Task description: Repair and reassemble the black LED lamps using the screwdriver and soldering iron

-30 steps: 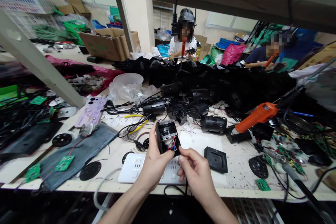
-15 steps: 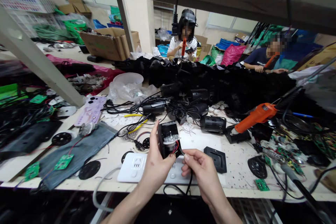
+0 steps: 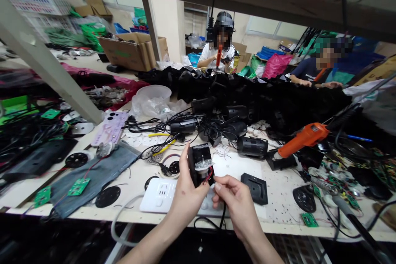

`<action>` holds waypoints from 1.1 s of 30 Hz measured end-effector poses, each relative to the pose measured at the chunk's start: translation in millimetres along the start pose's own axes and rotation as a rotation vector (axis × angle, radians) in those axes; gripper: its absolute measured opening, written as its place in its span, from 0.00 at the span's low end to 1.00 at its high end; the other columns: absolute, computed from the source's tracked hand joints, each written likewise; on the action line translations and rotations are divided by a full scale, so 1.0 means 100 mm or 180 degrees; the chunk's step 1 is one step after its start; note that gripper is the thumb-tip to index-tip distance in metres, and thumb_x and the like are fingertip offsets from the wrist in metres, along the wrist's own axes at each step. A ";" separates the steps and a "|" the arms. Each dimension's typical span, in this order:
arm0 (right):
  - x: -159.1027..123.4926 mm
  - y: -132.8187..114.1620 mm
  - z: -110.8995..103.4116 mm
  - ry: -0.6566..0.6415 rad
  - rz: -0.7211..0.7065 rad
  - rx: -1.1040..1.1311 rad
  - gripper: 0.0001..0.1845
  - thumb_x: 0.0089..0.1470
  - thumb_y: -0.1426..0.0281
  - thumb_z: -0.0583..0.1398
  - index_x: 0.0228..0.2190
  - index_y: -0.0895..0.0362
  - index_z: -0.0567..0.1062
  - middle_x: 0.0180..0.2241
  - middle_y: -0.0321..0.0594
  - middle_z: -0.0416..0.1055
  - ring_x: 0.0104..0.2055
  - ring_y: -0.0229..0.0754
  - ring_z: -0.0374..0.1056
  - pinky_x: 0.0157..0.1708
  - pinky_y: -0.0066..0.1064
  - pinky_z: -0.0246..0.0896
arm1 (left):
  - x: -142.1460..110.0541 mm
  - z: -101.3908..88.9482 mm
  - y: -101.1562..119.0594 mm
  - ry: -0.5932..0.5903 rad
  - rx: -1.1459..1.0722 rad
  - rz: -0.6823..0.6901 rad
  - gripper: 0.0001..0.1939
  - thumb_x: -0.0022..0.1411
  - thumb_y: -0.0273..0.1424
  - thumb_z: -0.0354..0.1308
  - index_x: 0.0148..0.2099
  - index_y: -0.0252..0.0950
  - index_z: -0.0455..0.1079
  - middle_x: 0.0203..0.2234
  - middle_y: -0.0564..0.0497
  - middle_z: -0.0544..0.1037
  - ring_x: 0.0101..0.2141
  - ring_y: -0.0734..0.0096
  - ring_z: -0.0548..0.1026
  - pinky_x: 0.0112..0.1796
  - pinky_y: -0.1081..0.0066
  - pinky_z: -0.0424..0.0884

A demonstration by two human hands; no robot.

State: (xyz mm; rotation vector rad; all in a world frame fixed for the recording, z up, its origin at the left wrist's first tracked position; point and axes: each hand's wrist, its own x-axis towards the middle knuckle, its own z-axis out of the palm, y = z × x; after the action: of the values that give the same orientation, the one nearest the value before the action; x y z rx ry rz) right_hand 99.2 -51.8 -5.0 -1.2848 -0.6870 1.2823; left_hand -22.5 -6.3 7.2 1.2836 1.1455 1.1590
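Note:
My left hand (image 3: 187, 189) is closed around a black plastic housing (image 3: 194, 154), held tilted above the white power strip (image 3: 156, 196). Inside the housing sits a small motor (image 3: 202, 169) with a clear plastic piece on top and red and dark wires at its side. Thumb and forefinger of my right hand (image 3: 233, 198) pinch together at the housing's lower right edge, on a black cable (image 3: 223, 214) that hangs down below the fingers. To the right of that hand a black rectangular plastic cover (image 3: 254, 189) lies on the table.
An orange electric screwdriver (image 3: 305, 138) rests at the right with its tip by a black part. Black housings (image 3: 252, 146) and tangled cables lie behind my hands. At the left are a phone (image 3: 110, 128), a grey cloth (image 3: 120, 161) and green circuit boards (image 3: 78, 187). Two people work across the table.
The whole view has shifted slightly, moving the scene a little to the right. Both hands keep their grips, with the right fingers still at the housing's lower edge.

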 end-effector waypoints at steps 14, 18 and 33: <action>-0.11 0.10 -0.10 -0.0427 -0.2311 -0.2289 0.12 0.63 0.75 0.50 0.37 0.58 0.73 0.28 0.38 0.65 0.28 0.37 0.67 0.27 0.27 0.63 | 0.11 -0.07 0.15 -0.0199 -0.1551 -0.1564 0.49 0.35 0.18 0.56 0.64 0.44 0.56 0.33 0.54 0.75 0.30 0.71 0.70 0.30 0.74 0.69; -0.10 0.21 -0.05 -0.0163 -0.1948 -0.1808 0.10 0.63 0.73 0.53 0.41 0.59 0.74 0.29 0.37 0.66 0.25 0.35 0.69 0.24 0.25 0.65 | 0.14 -0.04 0.17 -0.0173 -0.1659 -0.1799 0.47 0.37 0.18 0.57 0.63 0.44 0.55 0.33 0.53 0.76 0.29 0.70 0.71 0.31 0.68 0.74; -0.05 -0.03 -0.13 -0.0429 -0.1707 -0.2008 0.06 0.55 0.73 0.60 0.35 0.58 0.78 0.28 0.38 0.68 0.29 0.37 0.68 0.29 0.26 0.66 | 0.17 -0.13 0.01 -0.0338 -0.1941 -0.2065 0.29 0.39 0.18 0.57 0.47 0.36 0.68 0.23 0.55 0.74 0.26 0.72 0.72 0.29 0.70 0.75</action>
State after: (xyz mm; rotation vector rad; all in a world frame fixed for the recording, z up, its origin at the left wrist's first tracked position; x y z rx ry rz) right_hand 111.2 -60.1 -4.3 -1.3719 -1.5010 0.7275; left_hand -34.0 12.0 9.2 0.4430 0.9203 0.8326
